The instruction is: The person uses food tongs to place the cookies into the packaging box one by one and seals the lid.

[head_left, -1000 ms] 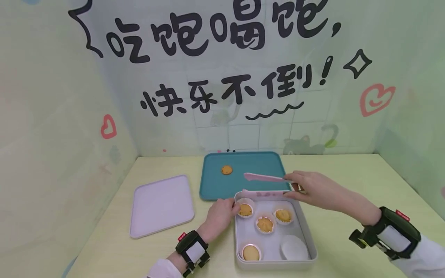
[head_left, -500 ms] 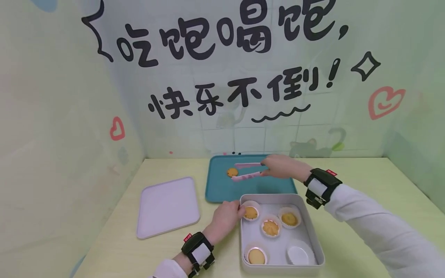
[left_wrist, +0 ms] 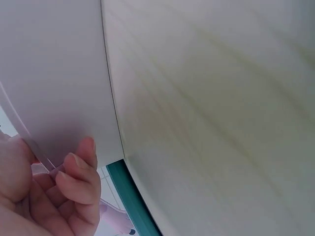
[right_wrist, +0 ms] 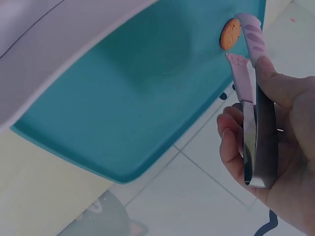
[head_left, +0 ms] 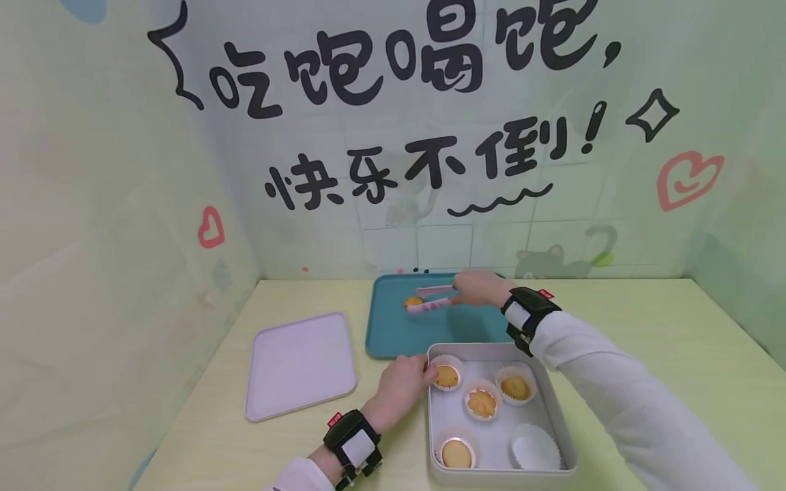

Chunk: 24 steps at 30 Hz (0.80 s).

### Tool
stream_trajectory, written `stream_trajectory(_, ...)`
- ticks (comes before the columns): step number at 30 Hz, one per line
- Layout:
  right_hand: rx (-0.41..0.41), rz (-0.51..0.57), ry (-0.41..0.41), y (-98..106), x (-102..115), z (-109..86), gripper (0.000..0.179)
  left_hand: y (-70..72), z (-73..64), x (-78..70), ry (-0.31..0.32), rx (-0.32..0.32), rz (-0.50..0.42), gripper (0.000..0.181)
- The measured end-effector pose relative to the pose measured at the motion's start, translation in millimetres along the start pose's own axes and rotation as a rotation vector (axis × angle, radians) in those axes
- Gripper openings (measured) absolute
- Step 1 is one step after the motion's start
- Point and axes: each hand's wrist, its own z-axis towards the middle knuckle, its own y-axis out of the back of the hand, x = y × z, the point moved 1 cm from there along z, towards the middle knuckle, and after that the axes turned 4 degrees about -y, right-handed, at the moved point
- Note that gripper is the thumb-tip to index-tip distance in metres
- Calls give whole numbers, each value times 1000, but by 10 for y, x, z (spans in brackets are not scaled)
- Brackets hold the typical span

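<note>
And look at that reach! The right sleeve (head_left: 626, 395) slants in from the lower right, the arm stretched well forward, and out at the end of it the right hand (head_left: 482, 288) points leftward, back showing. What a grip: the thumb (right_wrist: 280, 88) lies along one side, the fingers (right_wrist: 231, 142) curl in on the other (the wrist camera catches the palm side nicely).

Nearer the body, here's the left hand (head_left: 402, 385), back up, angled inward to the right, bent fingers (left_wrist: 81, 182) set in a firm pinch. Its arm shows far less, the left sleeve (head_left: 301, 475) just peeking in at the bottom edge.
</note>
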Motion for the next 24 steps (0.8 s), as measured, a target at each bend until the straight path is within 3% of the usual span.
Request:
stream_trajectory(9, 24, -8, -33, -26, 31, 110, 28, 2, -4, -13, -5, 4, -2, 26)
stream_trajectory(18, 0, -43, -30, -51, 78, 141, 38, -4, -4, -4, -23, -22, 32, 25)
stream_trajectory(24, -33, -45, -11, -48, 84, 151, 34, -9, 0, 5, -26, -24, 37, 25)
